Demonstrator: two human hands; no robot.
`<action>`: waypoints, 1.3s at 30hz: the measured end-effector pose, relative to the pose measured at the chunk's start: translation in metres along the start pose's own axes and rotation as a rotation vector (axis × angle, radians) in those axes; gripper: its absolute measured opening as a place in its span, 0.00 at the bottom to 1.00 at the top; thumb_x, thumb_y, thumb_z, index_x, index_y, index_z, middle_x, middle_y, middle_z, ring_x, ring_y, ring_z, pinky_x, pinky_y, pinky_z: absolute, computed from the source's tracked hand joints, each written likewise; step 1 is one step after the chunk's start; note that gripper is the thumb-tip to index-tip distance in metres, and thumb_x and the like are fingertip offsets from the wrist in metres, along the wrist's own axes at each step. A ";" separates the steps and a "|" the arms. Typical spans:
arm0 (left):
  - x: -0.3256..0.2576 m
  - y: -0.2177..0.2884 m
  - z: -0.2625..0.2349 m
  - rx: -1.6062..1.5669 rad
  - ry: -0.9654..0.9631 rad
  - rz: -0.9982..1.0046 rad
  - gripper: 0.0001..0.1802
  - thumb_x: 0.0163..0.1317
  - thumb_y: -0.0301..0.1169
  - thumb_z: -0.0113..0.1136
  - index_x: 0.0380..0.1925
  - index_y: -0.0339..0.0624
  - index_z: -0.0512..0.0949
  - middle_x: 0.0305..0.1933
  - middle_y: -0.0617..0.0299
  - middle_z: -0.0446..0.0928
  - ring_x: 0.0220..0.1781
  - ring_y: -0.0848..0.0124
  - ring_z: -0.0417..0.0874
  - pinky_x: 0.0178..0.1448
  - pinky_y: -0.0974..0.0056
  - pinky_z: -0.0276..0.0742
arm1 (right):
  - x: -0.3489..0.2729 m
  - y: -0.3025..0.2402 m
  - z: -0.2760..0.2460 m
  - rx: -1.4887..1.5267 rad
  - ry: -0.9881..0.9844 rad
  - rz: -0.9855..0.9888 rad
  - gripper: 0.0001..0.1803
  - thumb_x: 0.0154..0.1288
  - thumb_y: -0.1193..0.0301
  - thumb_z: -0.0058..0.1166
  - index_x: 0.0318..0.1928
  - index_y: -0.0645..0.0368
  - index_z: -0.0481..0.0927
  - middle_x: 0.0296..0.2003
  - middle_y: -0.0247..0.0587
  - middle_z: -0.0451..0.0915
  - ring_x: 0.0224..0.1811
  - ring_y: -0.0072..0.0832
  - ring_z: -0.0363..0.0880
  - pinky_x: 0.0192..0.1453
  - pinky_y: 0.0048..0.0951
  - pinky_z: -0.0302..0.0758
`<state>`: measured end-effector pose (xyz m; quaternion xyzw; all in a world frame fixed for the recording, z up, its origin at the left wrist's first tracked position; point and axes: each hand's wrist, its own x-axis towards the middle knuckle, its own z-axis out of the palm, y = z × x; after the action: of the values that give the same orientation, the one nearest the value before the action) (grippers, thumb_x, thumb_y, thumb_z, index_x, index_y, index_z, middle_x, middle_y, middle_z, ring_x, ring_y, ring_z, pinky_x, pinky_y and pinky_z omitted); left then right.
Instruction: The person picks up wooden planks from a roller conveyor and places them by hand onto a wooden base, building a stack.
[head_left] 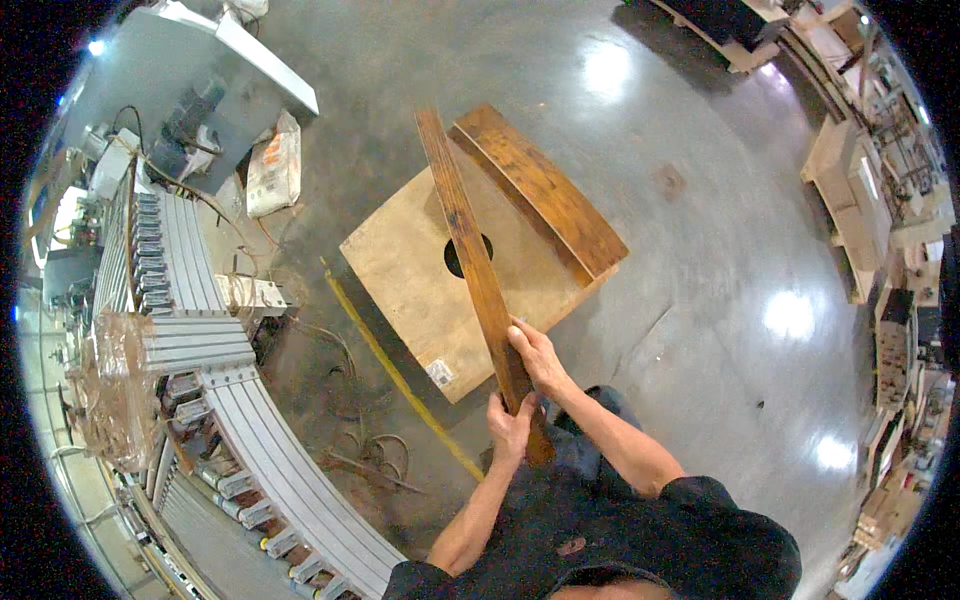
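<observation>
Stained wooden slat | left hand and right hand are both gripping its near end, angling it out over the plywood box ahead | second slat is lying beyond, atop the box.

Floor: polished grey concrete floor, bright glare spots from overhead lights | left: curved grey roller conveyor, plastic-wrapped bundle beside it | upper left: grey machine cabinet, paper sack leaning by it | yellow line on floor, loose cables nearby | right edge: stacked wooden pallets and boxes.
</observation>
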<state>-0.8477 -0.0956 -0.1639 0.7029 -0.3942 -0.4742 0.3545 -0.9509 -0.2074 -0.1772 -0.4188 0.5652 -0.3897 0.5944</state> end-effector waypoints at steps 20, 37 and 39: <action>0.353 -0.142 0.250 -0.399 0.144 -0.176 0.19 0.61 0.36 0.74 0.44 0.37 0.77 0.39 0.63 0.81 0.38 0.74 0.80 0.44 0.66 0.77 | 0.172 0.223 -0.133 0.532 0.047 0.648 0.22 0.75 0.60 0.55 0.57 0.66 0.76 0.48 0.41 0.82 0.46 0.29 0.82 0.50 0.36 0.83; 0.414 -0.189 0.322 0.201 -0.165 -0.249 0.27 0.51 0.46 0.79 0.33 0.29 0.83 0.34 0.49 0.86 0.36 0.61 0.86 0.45 0.57 0.79 | 0.214 0.346 -0.199 0.635 0.365 0.711 0.23 0.75 0.62 0.54 0.62 0.64 0.74 0.56 0.38 0.78 0.56 0.29 0.77 0.60 0.37 0.78; 0.417 -0.199 0.320 0.290 -0.146 -0.301 0.27 0.50 0.47 0.78 0.33 0.30 0.83 0.35 0.49 0.86 0.37 0.61 0.86 0.45 0.57 0.79 | 0.217 0.345 -0.194 0.646 0.370 0.715 0.21 0.76 0.64 0.53 0.62 0.64 0.74 0.56 0.38 0.78 0.56 0.28 0.77 0.60 0.36 0.78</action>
<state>-1.0075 -0.4194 -0.5945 0.7614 -0.3735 -0.5096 0.1453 -1.1357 -0.3026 -0.5783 0.0814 0.6196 -0.3843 0.6796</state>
